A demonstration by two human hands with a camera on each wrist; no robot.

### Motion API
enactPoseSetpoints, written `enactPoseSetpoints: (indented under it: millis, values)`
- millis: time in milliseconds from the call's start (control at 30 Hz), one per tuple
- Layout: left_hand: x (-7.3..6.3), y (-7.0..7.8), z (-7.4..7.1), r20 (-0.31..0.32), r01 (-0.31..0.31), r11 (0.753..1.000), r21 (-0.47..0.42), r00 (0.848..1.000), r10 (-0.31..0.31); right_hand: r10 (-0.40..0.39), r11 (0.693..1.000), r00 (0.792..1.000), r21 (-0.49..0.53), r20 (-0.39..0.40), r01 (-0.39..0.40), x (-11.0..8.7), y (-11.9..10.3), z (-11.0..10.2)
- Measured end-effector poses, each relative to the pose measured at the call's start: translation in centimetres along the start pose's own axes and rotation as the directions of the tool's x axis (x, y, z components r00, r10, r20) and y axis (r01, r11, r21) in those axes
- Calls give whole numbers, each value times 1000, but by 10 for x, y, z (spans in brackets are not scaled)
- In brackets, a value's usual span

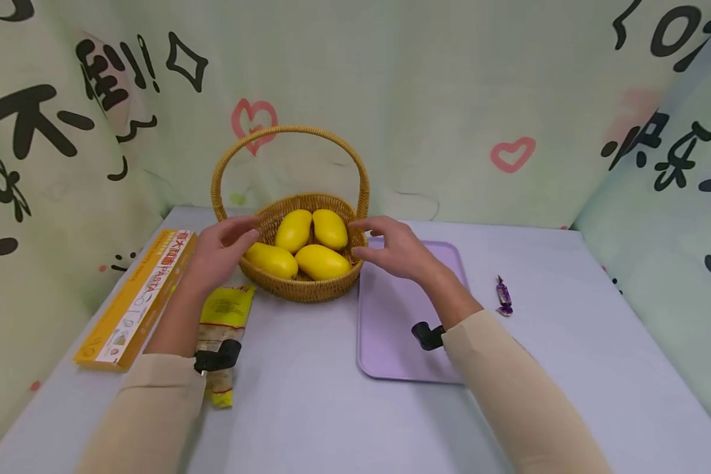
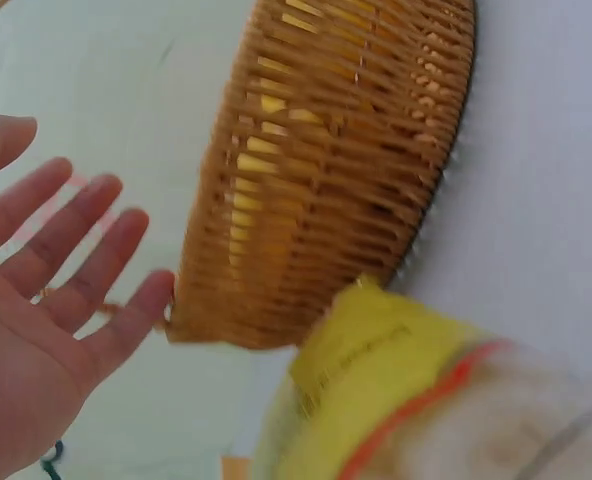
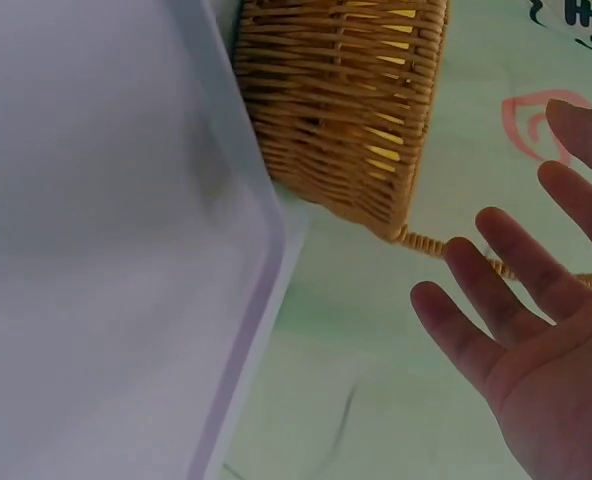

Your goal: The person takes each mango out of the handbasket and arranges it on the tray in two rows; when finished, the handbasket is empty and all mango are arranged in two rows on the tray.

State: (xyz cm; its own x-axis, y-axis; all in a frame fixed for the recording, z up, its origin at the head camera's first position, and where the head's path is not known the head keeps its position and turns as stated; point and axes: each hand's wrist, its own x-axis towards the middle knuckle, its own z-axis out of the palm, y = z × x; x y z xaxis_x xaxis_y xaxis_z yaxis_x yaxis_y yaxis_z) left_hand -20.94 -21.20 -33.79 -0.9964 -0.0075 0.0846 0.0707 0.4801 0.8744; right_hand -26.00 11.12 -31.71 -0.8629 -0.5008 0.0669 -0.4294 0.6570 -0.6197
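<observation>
Basket (image 1: 308, 291) of fruit (image 1: 322, 262), at the back of the bench (image 1: 296, 395) beside the tray (image 1: 399, 322). Left hand (image 1: 218, 253) and right hand (image 1: 395, 249) wide at either side, empty. Probably stiff, light wicker, weighted by loose fruit; best held level by both sides or the handle (image 1: 290, 130).

Fruit (image 1: 322, 263) in basket (image 1: 308, 291), left of tray (image 1: 397, 336)

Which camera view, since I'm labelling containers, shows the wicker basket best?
The head view: it shows nearly all of the wicker basket, its arched handle and the yellow fruits inside. Both wrist views show only part of its woven side, cut off at the top, with glimpses of handle.
</observation>
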Motion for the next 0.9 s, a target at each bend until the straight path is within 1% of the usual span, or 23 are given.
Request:
enactPoseSetpoints:
  millis: [133,267,300,367,433,500,533,600,667,733,800,900]
  values:
    - [-4,-9,-7,-64,63,996,-65,996,-67,-6,1000,1000,8,30,6,11,-9,7]
    - [-3,-14,-12,-137,80,983,-166,985,-103,8,1000,999,10,53,-9,19,-14,12]
    - [-2,-15,-13,-155,94,976,-196,980,-125,11,1000,998,11,59,-11,21,-14,13]
    - [0,-17,-16,-184,134,955,-264,965,-186,13,1000,997,10,72,-14,26,-15,15]
    - [1,-19,-18,-195,182,932,-313,948,-251,10,1000,996,11,85,-11,30,-16,18]
    - [2,-21,-20,-174,231,909,-348,937,-304,6,1000,995,1,99,-6,34,-17,22]
    - [2,-23,-20,-149,250,897,-365,935,-321,3,1000,994,-7,106,-2,36,-17,25]
    - [4,-25,-21,-83,289,881,-375,936,-343,4,1000,993,-23,121,-1,40,-17,29]
    - [6,-28,-21,-9,331,866,-374,933,-361,7,999,990,-41,139,-1,43,-18,34]
    - [10,-30,-20,45,356,856,-376,929,-367,9,998,988,-55,153,-1,47,-18,37]
    - [13,-31,-18,72,375,844,-383,923,-378,14,998,987,-67,163,-3,49,-20,39]
    - [16,-31,-17,69,393,821,-414,913,-403,31,997,984,-74,174,-18,54,-21,41]
